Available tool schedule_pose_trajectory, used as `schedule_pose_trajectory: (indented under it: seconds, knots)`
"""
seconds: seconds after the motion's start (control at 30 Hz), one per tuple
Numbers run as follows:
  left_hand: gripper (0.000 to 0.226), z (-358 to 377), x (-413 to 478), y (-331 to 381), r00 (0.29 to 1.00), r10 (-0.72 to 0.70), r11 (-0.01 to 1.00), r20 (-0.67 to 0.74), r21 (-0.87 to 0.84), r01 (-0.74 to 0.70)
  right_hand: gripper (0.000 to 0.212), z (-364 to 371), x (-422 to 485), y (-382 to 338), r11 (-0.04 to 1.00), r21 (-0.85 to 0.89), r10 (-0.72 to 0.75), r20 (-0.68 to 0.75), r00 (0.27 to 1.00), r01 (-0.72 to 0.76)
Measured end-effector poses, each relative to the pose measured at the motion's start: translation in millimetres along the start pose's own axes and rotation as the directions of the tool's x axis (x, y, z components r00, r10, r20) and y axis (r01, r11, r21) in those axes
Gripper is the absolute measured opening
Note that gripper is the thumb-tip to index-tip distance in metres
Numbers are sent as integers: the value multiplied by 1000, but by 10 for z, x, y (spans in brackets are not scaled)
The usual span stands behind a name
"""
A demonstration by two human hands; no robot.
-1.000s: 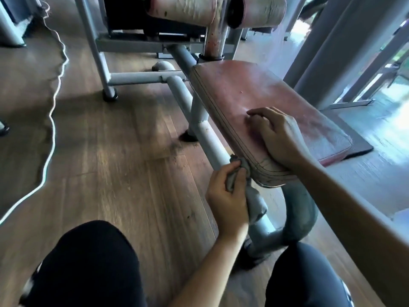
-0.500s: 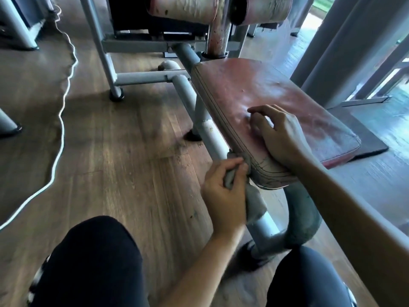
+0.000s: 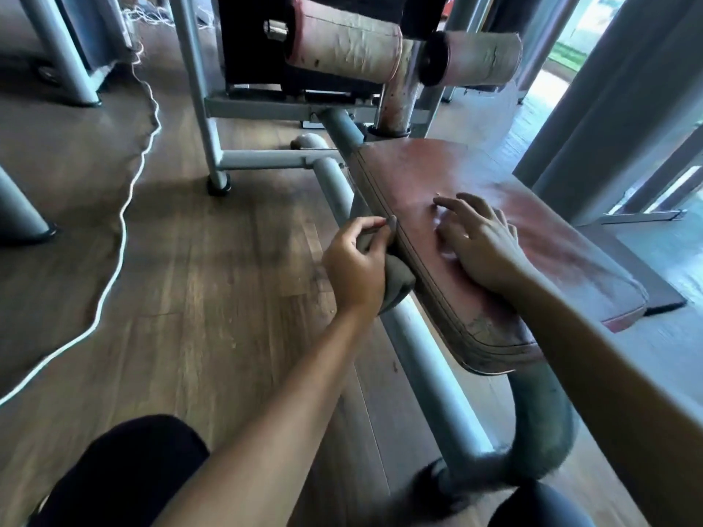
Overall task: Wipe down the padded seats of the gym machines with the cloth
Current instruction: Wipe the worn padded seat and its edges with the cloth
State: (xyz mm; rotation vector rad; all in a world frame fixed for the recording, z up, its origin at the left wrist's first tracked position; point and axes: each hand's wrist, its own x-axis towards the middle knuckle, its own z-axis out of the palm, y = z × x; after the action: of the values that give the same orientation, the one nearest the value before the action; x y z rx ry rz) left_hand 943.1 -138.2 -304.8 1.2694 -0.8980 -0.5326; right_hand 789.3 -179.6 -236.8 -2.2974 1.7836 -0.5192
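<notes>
I have the left hand [image 3: 355, 268] curled round the grey cloth [image 3: 397, 281]. Thumb and forefinger pinch its upper fold, and the wad is pushed against the left side edge of the red padded seat [image 3: 426, 165], roughly midway along the bench. Below the hand the cloth bulges down toward the grey frame tube [image 3: 430, 359] that runs under that same edge. I cannot tell whether the two touch.

The right hand [image 3: 483, 241] lies palm down on the bench top, just beside the left hand but across the piped seam. Its fingers are spread and slightly bent, with the tips on the vinyl, and it holds nothing. The forearm crosses the near end of the seat, where the covering is scuffed and cracked at the corner.

Beyond the far end of the bench two worn roller pads [image 3: 342, 43] sit on a rusty upright post [image 3: 397, 104]. Well off to the left a white cord [image 3: 123, 226] snakes over the wooden floor [image 3: 213, 283]. The person's black-clad knee [image 3: 125, 473] fills the bottom left corner — the other is barely in view at the lower right.
</notes>
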Motion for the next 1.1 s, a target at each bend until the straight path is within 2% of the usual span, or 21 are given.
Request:
schedule_pose_trajectory:
  seconds: [0.07,0.17,0.33,0.4,0.5,0.6,0.73,0.83,0.93,1.1]
  knots:
    - [8,-20,-196,11,999,-21,999,26,-24,22,40,9,14,17,1000,-18,0,-12,1000,0]
    - [8,-59,-511,44,999,27,999,37,-46,-25,40,30,28,18,999,-42,3,-37,999,-5]
    - [9,48,-16,21,1000,-8,999,-27,-42,7,38,34,40,30,999,-50,8,-45,999,-10]
    - [8,21,-193,66,999,-33,997,3,-69,33,38,33,38,23,998,-57,1,-54,999,-5]
    - [8,-63,-479,81,998,9,997,65,-79,-4,38,35,35,9,999,-49,-15,-77,997,11]
    - [6,-21,-305,23,998,24,998,56,-68,-20,38,35,18,15,999,-46,-11,-60,998,8]
    - [5,-35,-135,66,996,19,998,84,-60,-14,32,-22,119,-77,996,-11,89,-22,996,-89]
    - [8,15,200,-30,999,7,1000,31,-20,-6,28,1,226,-157,988,-3,155,-39,987,-155]
    - [11,88,497,-107,1000,-9,1000,-19,13,9,42,82,278,-129,986,-80,143,-13,990,-143]
    - [14,38,-25,-59,999,29,999,40,-43,-27,48,120,331,-66,984,-86,158,30,987,-155]
